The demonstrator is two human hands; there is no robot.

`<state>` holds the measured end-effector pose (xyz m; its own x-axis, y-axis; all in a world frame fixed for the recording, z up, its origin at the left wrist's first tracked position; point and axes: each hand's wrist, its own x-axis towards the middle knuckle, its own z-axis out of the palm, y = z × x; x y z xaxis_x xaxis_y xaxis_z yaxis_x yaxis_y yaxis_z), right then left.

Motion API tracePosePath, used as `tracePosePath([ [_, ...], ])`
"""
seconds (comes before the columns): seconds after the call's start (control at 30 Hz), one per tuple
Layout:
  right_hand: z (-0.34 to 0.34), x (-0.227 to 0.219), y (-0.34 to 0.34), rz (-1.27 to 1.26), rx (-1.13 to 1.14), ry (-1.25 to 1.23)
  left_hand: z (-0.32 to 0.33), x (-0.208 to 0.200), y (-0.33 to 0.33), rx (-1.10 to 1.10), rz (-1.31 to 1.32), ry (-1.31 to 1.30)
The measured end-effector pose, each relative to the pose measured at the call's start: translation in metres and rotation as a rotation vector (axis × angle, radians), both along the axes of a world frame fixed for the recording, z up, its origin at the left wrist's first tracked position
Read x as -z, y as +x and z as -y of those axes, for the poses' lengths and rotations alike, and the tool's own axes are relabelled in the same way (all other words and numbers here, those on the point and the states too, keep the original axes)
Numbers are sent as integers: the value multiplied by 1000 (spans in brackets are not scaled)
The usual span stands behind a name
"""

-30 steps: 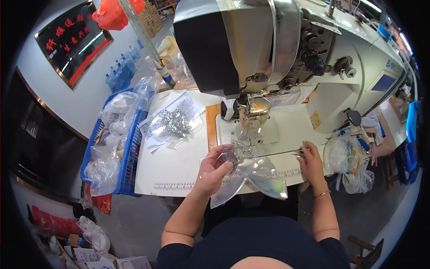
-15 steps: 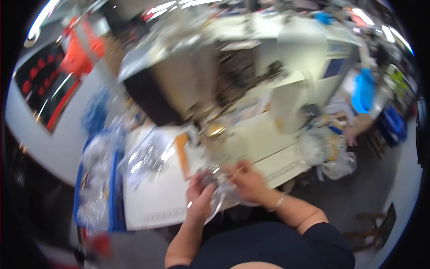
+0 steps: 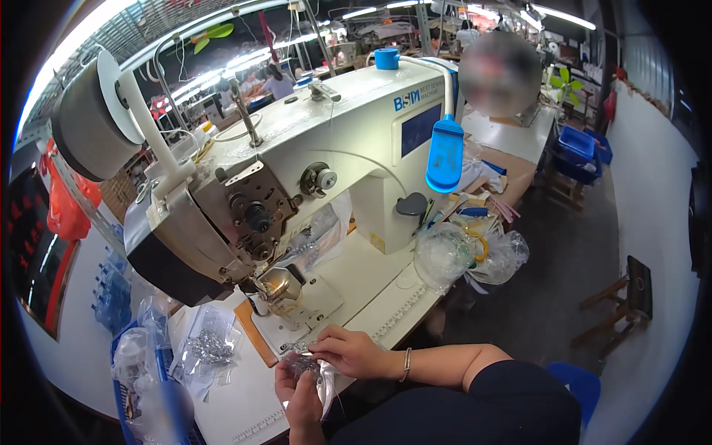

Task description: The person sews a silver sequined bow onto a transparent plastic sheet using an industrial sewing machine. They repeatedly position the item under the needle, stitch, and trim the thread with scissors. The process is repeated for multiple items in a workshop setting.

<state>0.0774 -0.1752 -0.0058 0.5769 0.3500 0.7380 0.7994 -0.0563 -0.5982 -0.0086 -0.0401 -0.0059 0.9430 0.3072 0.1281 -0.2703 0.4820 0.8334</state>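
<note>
In front of the sewing machine (image 3: 326,119), close to the table's front edge, my two hands meet. My left hand (image 3: 298,389) is closed round a small bunch of shiny, greyish, see-through material (image 3: 300,363), whose kind I cannot make out. With fingers pinched, my right hand (image 3: 352,351) grips the upper end of the same shiny piece. A white, glossy strip (image 3: 326,389) hangs down beside my left hand. Just beyond my hands are the machine's needle area and its lit presser foot. Left of them, a clear plastic bag (image 3: 210,348) of silvery pieces lies on the white table (image 3: 245,400).
An orange-brown strip (image 3: 254,334) lies by the needle plate. A blue basket (image 3: 167,386) of plastic bags stands at the left edge. Clear bags (image 3: 445,256) and tools crowd the right side. A blue lamp (image 3: 445,156) hangs over the machine; a stool (image 3: 627,297) stands right.
My view has swung and steadied, so the machine and table look shifted and sharper. Both hands still hold the shiny material together; my right hand now lies closer over the left.
</note>
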Motion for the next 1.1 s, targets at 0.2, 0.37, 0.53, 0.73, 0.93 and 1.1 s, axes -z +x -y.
tracePosePath([
  [0.2,2,-3,-6,38,25,-48,1,-3,-5,0,20,-54],
  [0.37,4,-4,-6,43,2,-28,1,-3,-4,17,50,-67],
  [0.53,33,-27,7,-37,5,226,-12,-28,-13,-112,65,441],
  [0.73,57,-45,24,-32,204,375,-38,-65,-17,-557,668,1790],
  [0.93,52,-53,5,184,41,-21,-42,-58,-4,-559,918,1947],
  [1.1,28,-50,1,239,2,-174,-47,-51,-11,-580,882,1972],
])
